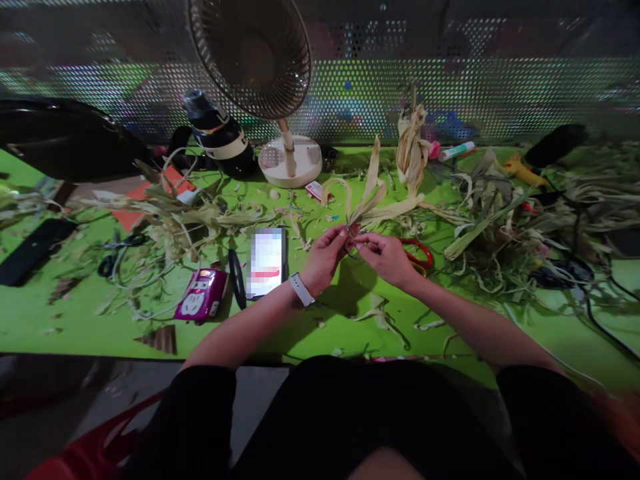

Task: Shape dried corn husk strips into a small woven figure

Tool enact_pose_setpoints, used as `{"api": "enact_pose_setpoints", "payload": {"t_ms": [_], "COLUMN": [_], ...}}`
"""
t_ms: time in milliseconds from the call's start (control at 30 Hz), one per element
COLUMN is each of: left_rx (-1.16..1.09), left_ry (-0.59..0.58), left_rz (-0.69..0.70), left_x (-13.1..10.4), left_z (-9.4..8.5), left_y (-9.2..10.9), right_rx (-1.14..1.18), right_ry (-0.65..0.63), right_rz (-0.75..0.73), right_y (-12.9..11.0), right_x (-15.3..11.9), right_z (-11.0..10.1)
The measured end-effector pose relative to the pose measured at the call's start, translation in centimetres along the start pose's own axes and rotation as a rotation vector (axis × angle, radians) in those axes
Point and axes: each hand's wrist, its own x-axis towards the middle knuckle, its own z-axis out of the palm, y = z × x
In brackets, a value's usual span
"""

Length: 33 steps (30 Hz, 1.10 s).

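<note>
My left hand (pixel 325 259), with a pale band on its wrist, pinches the gathered base of a bundle of dry corn husks (pixel 371 203). The husk strips fan out upward and to the right, away from my fingers. Close on the right, my right hand (pixel 389 257) has thumb and forefinger pinched at the same base; whatever fine piece it grips there is too small to make out. Red-handled scissors (pixel 424 252) lie partly hidden behind my right hand. A lit phone (pixel 266 263) rests left of my left hand.
A fan (pixel 293 167) and a dark bottle (pixel 225 143) stand at the back, near a standing husk bundle (pixel 413 150). Loose husks (pixel 493 213) are heaped right. A purple power strip (pixel 201 293) with a white cord sits left; a yellow glue gun (pixel 523 170) lies back right.
</note>
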Motion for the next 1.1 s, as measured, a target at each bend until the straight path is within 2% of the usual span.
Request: {"api": "enact_pose_setpoints", "payload": {"t_ms": [167,400,500,633,767,933,1000,1100], "left_rx": [0.109,0.319,0.475,0.617,0.614,0.593,0.674,0.894], "left_ry": [-0.016,-0.152,-0.163,-0.267,-0.376,-0.509,-0.502,-0.438], "left_rz": [0.084,0.244,0.268,0.284,0.227,0.015,0.09,0.449], "left_x": [0.6,-0.8,-1.4,-1.5,-1.2,-0.7,-0.5,-0.2], "left_z": [-0.5,-0.2,-0.3,-0.3,-0.5,-1.2,-1.5,-1.7], "left_y": [-0.4,-0.3,0.1,0.7,1.3,2.4,2.6,2.5], "right_rx": [0.15,0.497,0.473,0.412,0.401,0.328,0.309,0.295], "right_ry": [0.021,-0.039,-0.081,-0.108,-0.159,-0.243,-0.27,-0.299], "right_rz": [-0.031,0.201,0.194,0.157,0.227,0.241,0.225,0.208], "right_y": [-0.9,-1.4,-1.9,-2.4,-2.6,-2.9,-3.0,-3.1], "right_x": [0.3,0.6,0.3,0.3,0.9,1.4,1.4,1.3], "right_z": [-0.6,-1.2,-1.3,-1.9,-3.0,-4.1,-4.3,-4.4]}}
